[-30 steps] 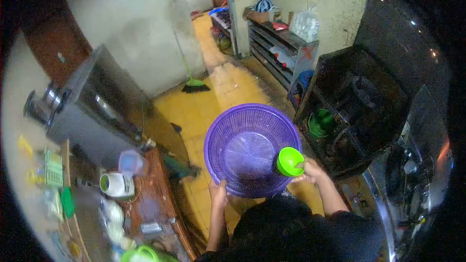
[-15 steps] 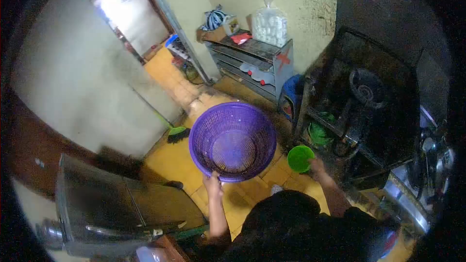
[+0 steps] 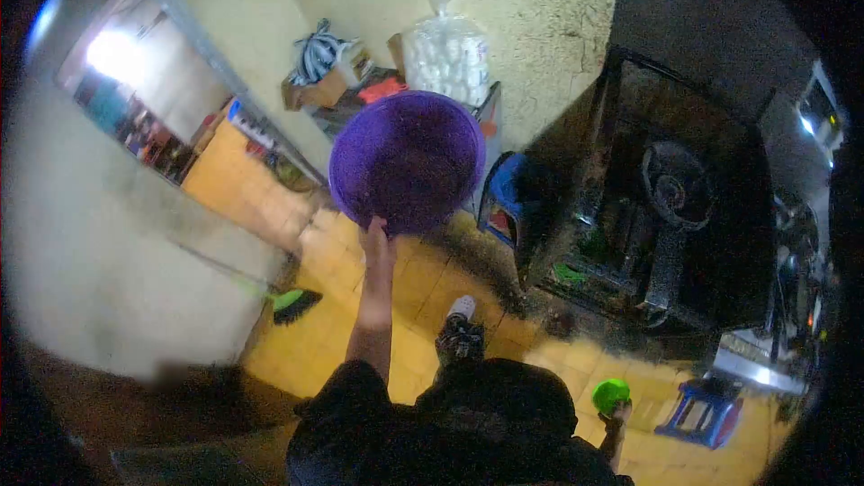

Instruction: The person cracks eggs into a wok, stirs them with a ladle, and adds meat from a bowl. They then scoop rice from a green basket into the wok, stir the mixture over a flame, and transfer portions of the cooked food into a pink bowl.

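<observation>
My left hand (image 3: 376, 238) is closed on the near rim of a large round purple plastic basket (image 3: 409, 162). The basket is held out at arm's length and hides part of the shelf behind it. Lower right, my right hand (image 3: 621, 414) grips a small, round, bright green plastic container (image 3: 612, 394). It is too blurred to make out what is inside either one.
Ahead stands a shelf with a bag of white items (image 3: 445, 63) on top. A black stove stand with a burner (image 3: 677, 187) is at the right. A broom (image 3: 295, 304) leans on the left wall. Blue stools (image 3: 700, 414) stand on the yellow tiled floor (image 3: 540, 382).
The basket has moved forward and up, now in front of the shelf. The green container has swung back toward my right side. My view has shifted, and a foot shows ahead.
</observation>
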